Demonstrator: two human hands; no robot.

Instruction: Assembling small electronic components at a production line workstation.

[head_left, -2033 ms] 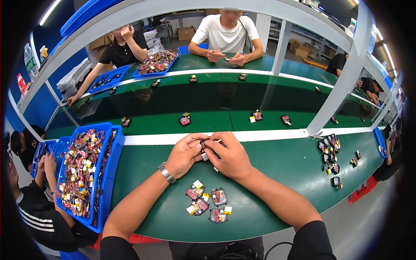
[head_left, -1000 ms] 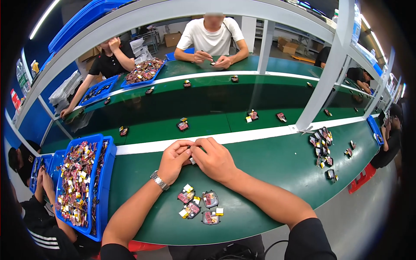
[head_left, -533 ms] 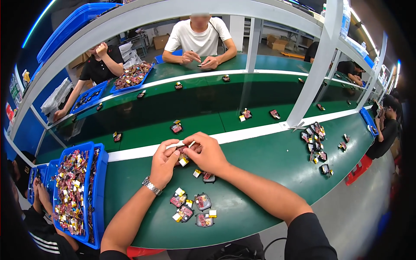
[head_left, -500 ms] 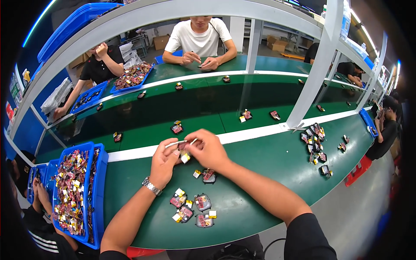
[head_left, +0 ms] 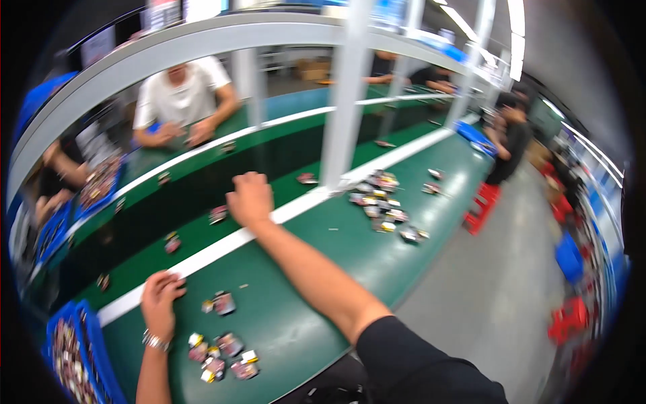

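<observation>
My left hand (head_left: 161, 296), with a metal watch on its wrist, hovers by the white rail at the near edge of the belt. Its fingers are loosely bent and apart, and nothing shows in them. My right hand (head_left: 251, 200) reaches across the rail over the belt. Those fingers are bent and blurred, so a grip cannot be made out. Just left of it lies a small black-cased electronic unit (head_left: 218, 214). On the green table, one more unit (head_left: 225, 302) lies beside my left hand, and several units with yellow-white battery packs (head_left: 230, 344) are grouped nearer me.
A blue bin (head_left: 93, 347) of loose parts stands at the left. A pile of units (head_left: 380, 199) lies right of the grey post (head_left: 343, 101). Across the belt sits a person in a white shirt (head_left: 180, 101). Red stools (head_left: 482, 207) stand beyond the table's right edge.
The view has swung to the right. My hands have parted from the small piece they held together; the right has gone out over the belt, while the left stays near the rail.
</observation>
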